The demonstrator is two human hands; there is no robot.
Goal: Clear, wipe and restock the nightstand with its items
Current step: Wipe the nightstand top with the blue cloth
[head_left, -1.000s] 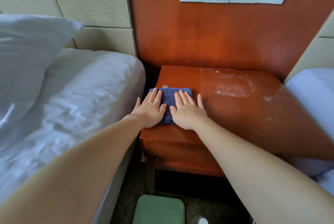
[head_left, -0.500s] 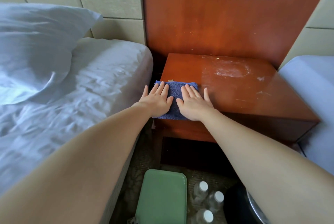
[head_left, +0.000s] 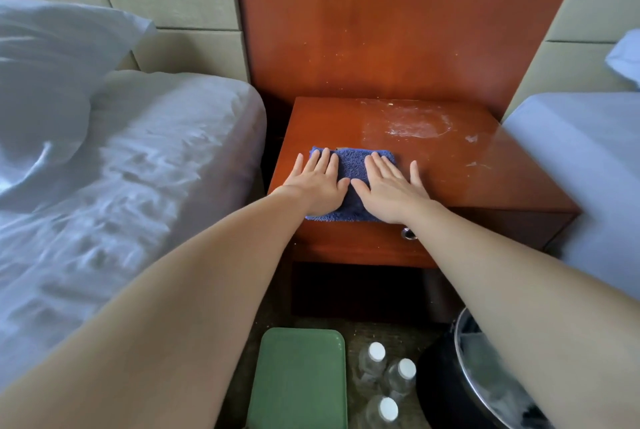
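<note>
Two hands (head_left: 318, 186) (head_left: 393, 191) flat, blue cloth (head_left: 351, 165) beneath, nightstand (head_left: 467, 179) front-left

Your cloth (head_left: 351, 165) is fluffy blue terry. Nightstand (head_left: 485, 165): glossy varnished wood, whitish smears on top. Green tray (head_left: 299, 380): smooth matt plastic.

Left hand (head_left: 317, 184) and right hand (head_left: 391, 191) press flat on blue cloth (head_left: 351, 165); nightstand (head_left: 467, 165) smears beyond fingertips.

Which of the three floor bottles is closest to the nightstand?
The uppermost bottle, beside the green tray; the other two stand nearer the camera.
</note>
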